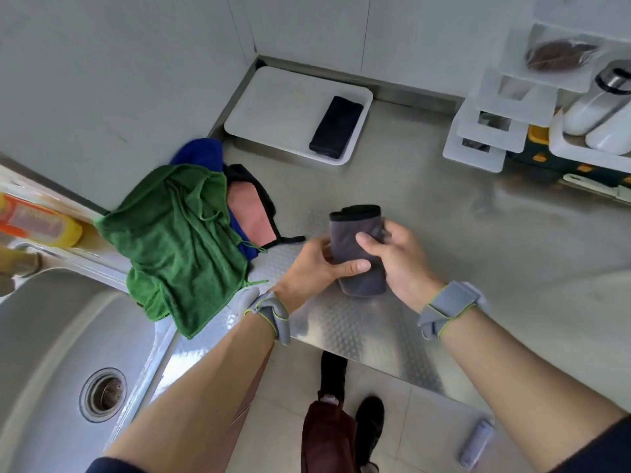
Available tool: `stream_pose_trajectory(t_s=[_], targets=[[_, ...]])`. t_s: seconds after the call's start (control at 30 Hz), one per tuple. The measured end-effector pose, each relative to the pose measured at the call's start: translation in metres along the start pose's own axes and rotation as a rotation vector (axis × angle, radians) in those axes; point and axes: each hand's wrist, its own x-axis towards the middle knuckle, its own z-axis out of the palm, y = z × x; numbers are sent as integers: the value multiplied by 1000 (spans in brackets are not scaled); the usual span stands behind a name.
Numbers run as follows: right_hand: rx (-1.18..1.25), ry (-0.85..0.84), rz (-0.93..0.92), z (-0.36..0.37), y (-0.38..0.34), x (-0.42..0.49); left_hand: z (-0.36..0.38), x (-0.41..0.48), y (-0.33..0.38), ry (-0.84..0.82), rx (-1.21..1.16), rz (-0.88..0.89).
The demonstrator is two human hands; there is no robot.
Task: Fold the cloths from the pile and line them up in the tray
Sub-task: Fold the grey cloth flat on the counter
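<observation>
Head view: the grey cloth (358, 250), folded into a compact bundle, is held just above the desk (444, 216) near its front edge, between both hands. The left hand (314, 264) grips its lower part, thumb across the front and fingers curled behind. The right hand (396, 254) holds the right edge, thumb pressed on the front and fingers wrapped round the back. Beyond, the white tray (273, 107) in the far corner holds one folded black cloth (336, 128) along its right side, the rest of its floor bare. Left of the hands, the pile (218, 206) shows a green cloth (177, 233) on top, draped toward the sink (51, 336), with a blue cloth (201, 150) and a pink cloth (251, 216) under it. I judge the task early: one cloth placed, a second folded and ready for the tray, at least three left.
</observation>
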Motion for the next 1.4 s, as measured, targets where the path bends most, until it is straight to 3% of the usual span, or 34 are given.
stream_pose_trajectory(t_s=[0.1,0.23,0.43,0.63,0.93,1.4], targets=[[355,27,121,4,-8,11,-4,7,-4,28,51,-28],[424,9,132,5,-16,33,-12,19,-2,39,130,-23],[73,89,102,0,-31,81,-27,44,5,57,364,-45],[-223,90,-7,3,-50,133,-53,78,20,161,351,-72],[-182,225,-52,30,-89,225,-82,156,66,334,182,7],[-435,264,-165,31,-95,295,-109,214,79,377,450,-13]])
